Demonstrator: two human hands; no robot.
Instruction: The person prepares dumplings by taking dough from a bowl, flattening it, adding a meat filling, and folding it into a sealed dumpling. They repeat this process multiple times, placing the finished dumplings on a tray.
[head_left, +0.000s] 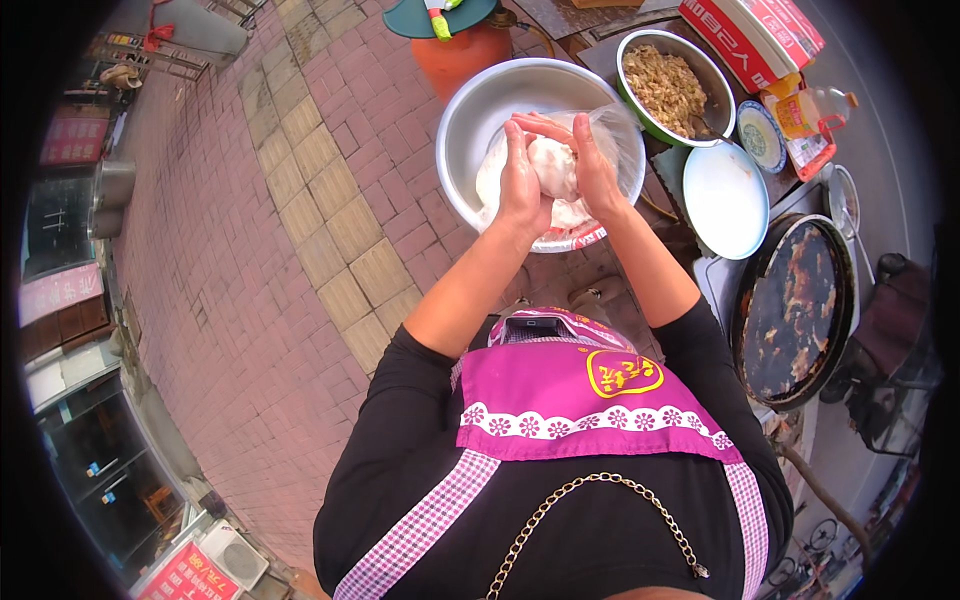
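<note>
A rounded lump of pale dough (553, 166) is cupped between my two palms. My left hand (523, 176) presses its left side, and my right hand (596, 169) curves round its right side. Below them is a wide metal basin (466, 112) with more white dough (491, 180) in it. Clear plastic film (619, 139) lies bunched in the basin's right part. Where the lump's underside meets the dough beneath is hidden by my hands.
To the right stand a bowl of minced filling (664, 86), a white plate (726, 199), a patterned small bowl (761, 135), an oil bottle (814, 112) and a red-and-white carton (754, 41). Nearer me is a round black griddle (791, 311). An orange bucket (457, 64) stands beyond the basin.
</note>
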